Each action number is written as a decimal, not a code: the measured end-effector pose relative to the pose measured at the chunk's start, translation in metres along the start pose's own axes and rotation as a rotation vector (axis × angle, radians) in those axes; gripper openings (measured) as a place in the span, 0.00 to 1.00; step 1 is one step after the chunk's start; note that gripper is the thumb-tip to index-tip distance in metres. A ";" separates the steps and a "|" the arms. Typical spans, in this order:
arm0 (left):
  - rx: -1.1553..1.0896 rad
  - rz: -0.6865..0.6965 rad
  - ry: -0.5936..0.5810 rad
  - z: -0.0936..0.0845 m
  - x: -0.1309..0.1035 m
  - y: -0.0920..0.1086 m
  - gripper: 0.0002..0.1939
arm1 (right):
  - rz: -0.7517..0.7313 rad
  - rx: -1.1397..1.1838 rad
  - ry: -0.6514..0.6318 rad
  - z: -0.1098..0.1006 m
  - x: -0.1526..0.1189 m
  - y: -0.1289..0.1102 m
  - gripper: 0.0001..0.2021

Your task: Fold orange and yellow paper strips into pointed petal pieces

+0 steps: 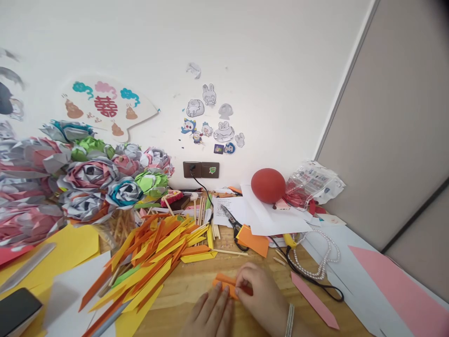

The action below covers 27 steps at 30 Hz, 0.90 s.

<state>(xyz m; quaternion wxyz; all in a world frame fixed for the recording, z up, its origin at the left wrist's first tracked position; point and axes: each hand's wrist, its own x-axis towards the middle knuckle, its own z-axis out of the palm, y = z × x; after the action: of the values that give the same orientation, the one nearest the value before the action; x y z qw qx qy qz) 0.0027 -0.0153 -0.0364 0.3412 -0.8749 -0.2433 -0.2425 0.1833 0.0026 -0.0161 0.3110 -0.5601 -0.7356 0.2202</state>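
A small piece of orange paper (223,277) lies on the wooden table in front of me, with a fold along its far edge. My left hand (210,312) rests flat on its near side, fingers stretched out. At the paper's right part, my right hand (261,292) has its thumb and curled index finger closed on the edge; the fingers partly cover the paper. A beaded bracelet (289,320) circles the right wrist. To the left of my hands spreads a pile of folded orange and yellow paper strips (157,248).
Scissors (232,223) lie beyond my hands, by orange sheets (253,240). A red balloon (268,186) sits on white paper. Right are a pearl string (324,274), a black cable (308,280) and a pink strip (314,299). Paper flowers (91,175) crowd the left; a dark box-shaped object (18,309) lies nearer.
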 end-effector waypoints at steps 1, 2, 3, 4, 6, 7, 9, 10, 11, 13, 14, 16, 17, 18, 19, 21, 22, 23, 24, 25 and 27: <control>-0.001 -0.003 -0.004 0.001 0.000 0.001 0.12 | -0.001 -0.028 0.012 0.000 0.000 -0.001 0.10; 0.004 -0.008 -0.010 0.001 0.000 0.001 0.13 | 0.002 -0.055 0.021 0.000 -0.001 -0.001 0.10; 0.013 -0.014 -0.015 0.001 0.000 0.001 0.14 | 0.010 -0.077 0.023 0.000 0.000 -0.002 0.10; 0.026 -0.021 -0.020 0.001 -0.001 0.001 0.15 | 0.021 -0.093 0.021 0.000 0.000 -0.002 0.10; 0.052 -0.031 -0.011 0.002 -0.001 0.002 0.15 | 0.045 -0.097 0.008 -0.001 0.001 -0.003 0.10; 0.062 -0.032 -0.002 0.002 -0.001 0.002 0.15 | 0.056 -0.088 -0.002 -0.002 0.002 -0.004 0.10; 0.070 -0.024 0.011 0.004 -0.001 0.001 0.15 | 0.077 -0.059 -0.026 -0.004 0.002 -0.004 0.10; 0.068 -0.021 0.014 0.004 -0.001 0.001 0.15 | 0.085 -0.051 -0.033 -0.005 0.002 -0.004 0.10; 0.061 -0.019 0.010 0.005 -0.002 0.001 0.15 | 0.089 -0.051 -0.034 -0.005 0.002 -0.005 0.10; 0.041 -0.017 -0.010 0.006 -0.002 0.000 0.15 | 0.083 -0.086 -0.013 -0.005 0.001 -0.005 0.10; 0.032 -0.017 -0.019 0.006 -0.002 0.000 0.16 | 0.076 -0.114 0.000 -0.004 0.000 -0.005 0.10; 0.022 -0.020 -0.038 0.006 -0.003 0.001 0.16 | 0.063 -0.166 0.020 -0.002 -0.001 -0.005 0.10; 0.019 -0.023 -0.047 0.006 -0.004 0.001 0.16 | 0.058 -0.183 0.027 -0.001 -0.001 -0.004 0.10; 0.015 -0.026 -0.051 0.006 -0.004 0.002 0.16 | 0.056 -0.194 0.029 0.000 -0.002 -0.004 0.10; 0.010 -0.029 -0.054 0.006 -0.005 0.002 0.16 | 0.058 -0.200 0.028 0.001 -0.002 -0.004 0.10; -0.004 -0.031 -0.059 0.007 -0.005 0.002 0.16 | 0.062 -0.213 0.026 0.003 -0.003 -0.003 0.10; -0.011 -0.031 -0.058 0.006 -0.004 0.002 0.16 | 0.061 -0.223 0.025 0.003 -0.003 -0.003 0.10; -0.018 -0.031 -0.055 0.006 -0.004 0.002 0.16 | 0.059 -0.237 0.025 0.004 -0.004 -0.003 0.09; -0.023 -0.030 -0.056 0.006 -0.003 0.002 0.16 | 0.055 -0.255 0.029 0.005 -0.004 -0.003 0.09; -0.025 -0.029 -0.055 0.005 -0.002 0.001 0.16 | 0.048 -0.278 0.037 0.005 -0.005 -0.003 0.09; -0.019 -0.026 -0.057 0.004 -0.001 0.000 0.16 | 0.028 -0.329 0.051 0.007 -0.006 -0.002 0.09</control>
<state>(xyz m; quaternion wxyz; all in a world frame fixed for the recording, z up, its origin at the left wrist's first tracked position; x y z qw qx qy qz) 0.0029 -0.0130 -0.0396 0.3229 -0.8814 -0.2619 -0.2243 0.1782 -0.0033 -0.0209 0.2307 -0.6191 -0.7457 0.0866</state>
